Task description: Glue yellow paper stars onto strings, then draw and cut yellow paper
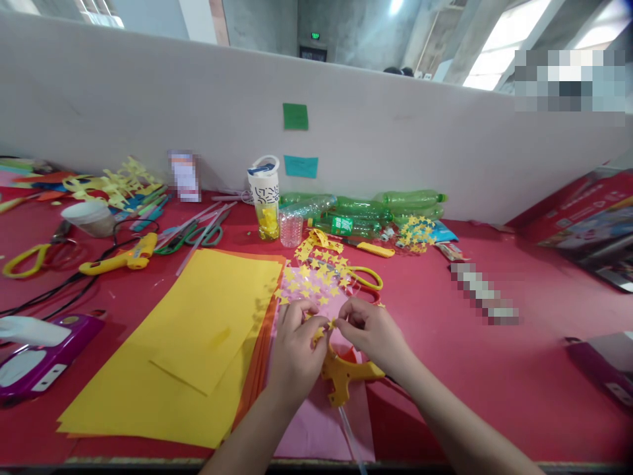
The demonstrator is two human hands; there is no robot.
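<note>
A small yellow paper star (331,324) is pinched between the fingertips of my left hand (299,343) and my right hand (376,331). Both hands are closed, their thumbs and forefingers almost meeting at it. Another bit of yellow paper shows by my left fingers, partly hidden. Just below the hands lies a yellow hot glue gun (349,375) with a clear glue stick (352,439) pointing toward me. It rests on pink paper (316,432). Beyond my fingers, many loose yellow stars (309,284) are scattered in a pile. Yellow-handled scissors (368,277) lie beside them.
Yellow paper sheets (173,343) lie left of my hands, over orange ones (257,356). Green plastic bottles (363,210) and a patterned cup (264,198) stand along the partition (222,125). A second glue gun (123,256) and a purple tape dispenser (44,356) are further left.
</note>
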